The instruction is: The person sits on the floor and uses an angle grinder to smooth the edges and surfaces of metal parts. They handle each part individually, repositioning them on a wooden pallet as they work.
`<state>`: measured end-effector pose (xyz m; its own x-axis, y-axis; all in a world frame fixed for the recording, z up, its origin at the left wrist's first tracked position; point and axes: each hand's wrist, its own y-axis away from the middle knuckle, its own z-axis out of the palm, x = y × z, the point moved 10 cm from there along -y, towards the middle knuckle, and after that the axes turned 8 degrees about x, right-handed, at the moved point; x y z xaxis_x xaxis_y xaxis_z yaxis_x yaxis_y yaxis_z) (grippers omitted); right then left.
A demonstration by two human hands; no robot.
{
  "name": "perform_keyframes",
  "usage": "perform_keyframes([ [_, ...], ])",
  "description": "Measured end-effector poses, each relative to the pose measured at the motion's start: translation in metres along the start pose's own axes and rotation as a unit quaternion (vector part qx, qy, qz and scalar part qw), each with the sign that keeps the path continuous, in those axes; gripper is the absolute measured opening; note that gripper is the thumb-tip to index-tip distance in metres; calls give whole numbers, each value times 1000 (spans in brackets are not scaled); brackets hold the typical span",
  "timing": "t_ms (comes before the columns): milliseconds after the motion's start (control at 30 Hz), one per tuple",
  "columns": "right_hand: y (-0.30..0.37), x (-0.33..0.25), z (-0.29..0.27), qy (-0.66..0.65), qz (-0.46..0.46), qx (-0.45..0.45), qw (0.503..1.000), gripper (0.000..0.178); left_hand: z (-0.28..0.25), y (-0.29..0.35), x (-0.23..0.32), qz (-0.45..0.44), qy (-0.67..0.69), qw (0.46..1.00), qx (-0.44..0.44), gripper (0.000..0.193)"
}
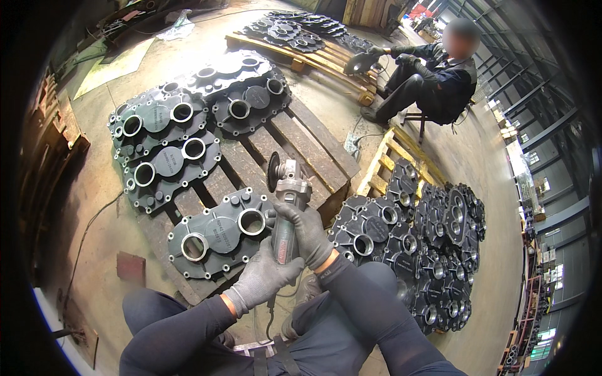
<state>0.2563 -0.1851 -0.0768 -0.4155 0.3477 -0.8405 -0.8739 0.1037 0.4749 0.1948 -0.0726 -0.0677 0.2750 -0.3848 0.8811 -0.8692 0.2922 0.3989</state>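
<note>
Both my gloved hands are closed round an angle grinder (290,188), held upright over the near edge of a wooden pallet. My left hand (266,276) wraps the lower end of its body, where the cord hangs down. Higher up, nearer the metal head, my right hand (305,233) grips it. The dark disc (273,172) faces left, touching nothing. Just left of the grinder a dark grey cast cover plate (221,235) lies flat on the pallet, with two machined round openings and bolt holes along its rim. My hands hide part of the plate's right end.
More cover plates (164,164) are stacked on the pallet (301,141). Several stacks (433,250) stand to my right beside a yellowish pallet (382,166). A seated co-worker (433,81) holds another grinder (362,61) near a far loaded pallet (326,55). A reddish-brown block (131,267) lies on the floor.
</note>
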Motion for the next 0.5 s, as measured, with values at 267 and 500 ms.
perform_keyframes([
  [267,2,-6,2,-35,-10,21,999,29,-4,2,2,-17,-12,1000,5,95],
  [500,-1,-4,2,-25,-19,22,999,27,-8,6,11,-5,14,1000,6,93],
])
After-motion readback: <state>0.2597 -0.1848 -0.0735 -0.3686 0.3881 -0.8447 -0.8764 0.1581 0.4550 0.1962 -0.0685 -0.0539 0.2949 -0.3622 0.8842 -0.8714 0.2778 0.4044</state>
